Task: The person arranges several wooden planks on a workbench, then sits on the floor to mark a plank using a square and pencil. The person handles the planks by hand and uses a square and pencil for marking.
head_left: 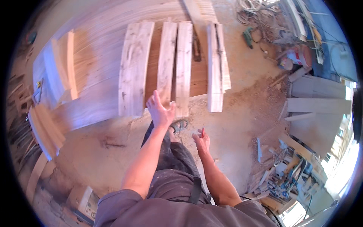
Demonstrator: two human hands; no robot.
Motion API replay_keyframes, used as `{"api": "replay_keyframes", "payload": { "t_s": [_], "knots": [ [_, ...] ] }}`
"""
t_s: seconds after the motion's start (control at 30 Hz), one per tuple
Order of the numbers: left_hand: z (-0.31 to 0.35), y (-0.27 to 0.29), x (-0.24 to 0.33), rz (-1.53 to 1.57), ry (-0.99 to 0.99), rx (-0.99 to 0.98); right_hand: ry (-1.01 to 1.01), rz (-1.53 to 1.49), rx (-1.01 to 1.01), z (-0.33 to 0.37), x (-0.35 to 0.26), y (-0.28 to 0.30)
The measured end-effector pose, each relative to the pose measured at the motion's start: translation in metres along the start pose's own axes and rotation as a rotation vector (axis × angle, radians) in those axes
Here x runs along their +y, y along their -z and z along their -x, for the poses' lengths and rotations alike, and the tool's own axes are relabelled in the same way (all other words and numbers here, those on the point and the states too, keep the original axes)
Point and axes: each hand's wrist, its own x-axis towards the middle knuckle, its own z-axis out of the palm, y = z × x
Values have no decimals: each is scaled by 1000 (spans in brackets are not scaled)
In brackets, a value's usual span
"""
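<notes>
A: Which hand is lying nearer the narrow board (pixel 167 60), second from the left?

B: The left hand (pixel 162 112). Its fingers are standing spread at the board's near end; whether they are pressing on the wood, one cannot tell.

A: How is the long axis running?

B: Away from the person, so the board is extending ahead of that hand, between a wide board (pixel 135 68) and another narrow board (pixel 183 64).

A: And the right hand (pixel 204 142)?

B: It is pinching a red pencil (pixel 203 131), apart from the wood.

A: What is supporting the row?

B: A broad wooden surface (pixel 98 75); beyond it, a green power tool (pixel 247 37) is lying on the dusty floor (pixel 238 125).
</notes>
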Motion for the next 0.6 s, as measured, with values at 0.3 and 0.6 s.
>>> {"api": "replay_keyframes", "payload": {
  "t_s": [0.3, 0.6],
  "knots": [
    [-43, -11, 38, -36, -25, 70, 448, 197, 487, -42, -115, 40],
    [-45, -21, 23, -1, 111, -78, 357, 641, 401, -69, -140, 37]
  ]
}}
